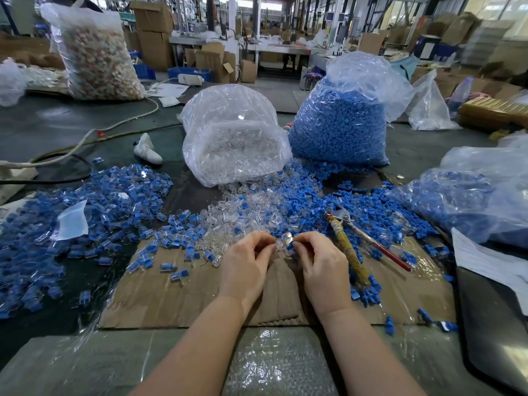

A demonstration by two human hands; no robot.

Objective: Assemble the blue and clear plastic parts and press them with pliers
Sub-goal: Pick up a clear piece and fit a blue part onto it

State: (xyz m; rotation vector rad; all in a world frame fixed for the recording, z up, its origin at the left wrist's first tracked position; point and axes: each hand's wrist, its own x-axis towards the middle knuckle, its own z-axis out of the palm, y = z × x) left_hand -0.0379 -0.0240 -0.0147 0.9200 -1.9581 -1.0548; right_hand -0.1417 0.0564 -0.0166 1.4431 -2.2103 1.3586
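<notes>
My left hand (245,267) pinches a small clear plastic part (281,242) at its fingertips. My right hand (320,267) pinches a small blue part (290,246) right against the clear one, over the cardboard sheet (185,295). The pliers (351,241), with a taped yellow handle and a red handle, lie just right of my right hand, untouched. Loose clear parts (243,221) and loose blue parts (328,195) are spread just beyond my hands. A pile of joined blue-and-clear pieces (85,218) covers the left side.
A bag of clear parts (234,138) and a bag of blue parts (343,124) stand behind the loose heaps. Another bag with blue parts (480,201) lies at the right. Cables (85,138) and a white plug run across the left. Bubble wrap (280,364) lies near me.
</notes>
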